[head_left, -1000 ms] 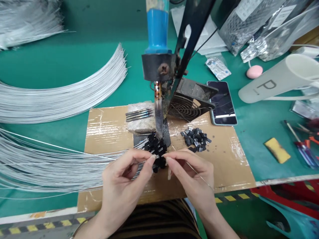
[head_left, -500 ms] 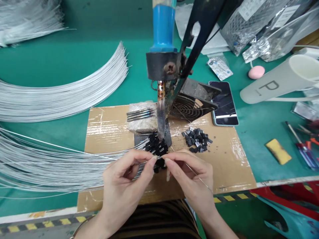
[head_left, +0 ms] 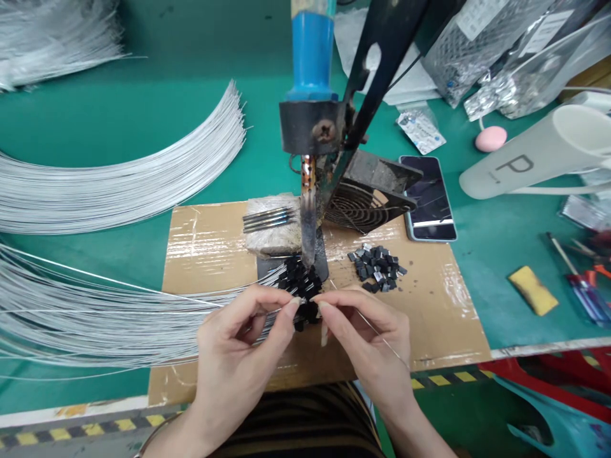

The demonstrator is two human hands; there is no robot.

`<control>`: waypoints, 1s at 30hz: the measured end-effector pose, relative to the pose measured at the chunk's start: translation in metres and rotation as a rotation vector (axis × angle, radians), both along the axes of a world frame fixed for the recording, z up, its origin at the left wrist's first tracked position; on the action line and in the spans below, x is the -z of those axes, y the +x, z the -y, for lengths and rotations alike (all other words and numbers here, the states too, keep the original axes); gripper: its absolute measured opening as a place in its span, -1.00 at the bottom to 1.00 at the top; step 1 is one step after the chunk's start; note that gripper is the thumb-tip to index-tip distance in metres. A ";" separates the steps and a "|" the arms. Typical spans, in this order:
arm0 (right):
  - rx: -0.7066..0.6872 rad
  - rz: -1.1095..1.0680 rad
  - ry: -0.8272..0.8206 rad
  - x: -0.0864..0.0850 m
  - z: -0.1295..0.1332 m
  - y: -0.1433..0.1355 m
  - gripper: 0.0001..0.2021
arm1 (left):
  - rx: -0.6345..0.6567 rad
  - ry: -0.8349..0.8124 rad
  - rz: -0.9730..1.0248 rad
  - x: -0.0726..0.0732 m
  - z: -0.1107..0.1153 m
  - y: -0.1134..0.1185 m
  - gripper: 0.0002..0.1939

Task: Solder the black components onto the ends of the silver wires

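Observation:
My left hand [head_left: 243, 356] pinches something small at its thumb and index fingertips, too small to make out. Close beside it, my right hand [head_left: 370, 337] is also pinched, with a thin wire [head_left: 394, 351] running across its palm and fingers; what its fingertips grip is hidden. Just behind the fingertips lie the black connectors [head_left: 298, 277] on the ends of a bundle of grey wires [head_left: 119, 324], which stretches off to the left. The soldering iron's tip [head_left: 308, 235] points down above the connectors. Loose black pieces [head_left: 377, 267] are heaped to the right on the cardboard [head_left: 429, 305].
A second wire bundle [head_left: 143, 184] curves at the left. Behind the iron stands a small fan [head_left: 370, 203], beside a phone [head_left: 431, 198]. Metal rods lie on a wrapped block [head_left: 274, 238]. Farther right are a white cup [head_left: 534, 152] and a yellow sponge [head_left: 533, 290].
My right fingertips have shifted slightly right, so the gap between the two hands is a little wider. My left hand has barely moved.

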State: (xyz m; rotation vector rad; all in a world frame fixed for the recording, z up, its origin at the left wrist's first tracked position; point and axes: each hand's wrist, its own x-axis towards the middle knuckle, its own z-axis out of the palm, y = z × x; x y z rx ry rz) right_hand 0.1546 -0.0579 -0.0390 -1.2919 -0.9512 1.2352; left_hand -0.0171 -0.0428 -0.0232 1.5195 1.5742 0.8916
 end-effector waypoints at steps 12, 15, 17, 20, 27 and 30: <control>0.087 -0.095 0.010 0.001 -0.002 -0.001 -0.87 | -0.027 -0.068 0.041 -0.008 -0.003 0.002 -0.95; 0.066 -0.110 0.015 0.000 -0.003 -0.003 -0.86 | -0.015 -0.093 0.066 -0.012 -0.005 0.004 -0.94; 0.046 -0.114 0.013 -0.001 -0.003 -0.005 -0.86 | -0.013 -0.096 0.091 -0.013 -0.005 0.005 -0.94; 0.019 -0.127 0.014 -0.001 -0.005 -0.006 -0.88 | 0.004 -0.095 0.131 -0.014 -0.005 0.006 -0.94; 0.007 -0.129 0.017 -0.001 -0.006 -0.008 -0.88 | 0.058 -0.127 0.194 -0.017 -0.006 0.004 -0.90; -0.002 -0.114 0.011 -0.002 -0.006 -0.008 -0.88 | 0.053 -0.130 0.218 -0.017 -0.008 0.005 -0.89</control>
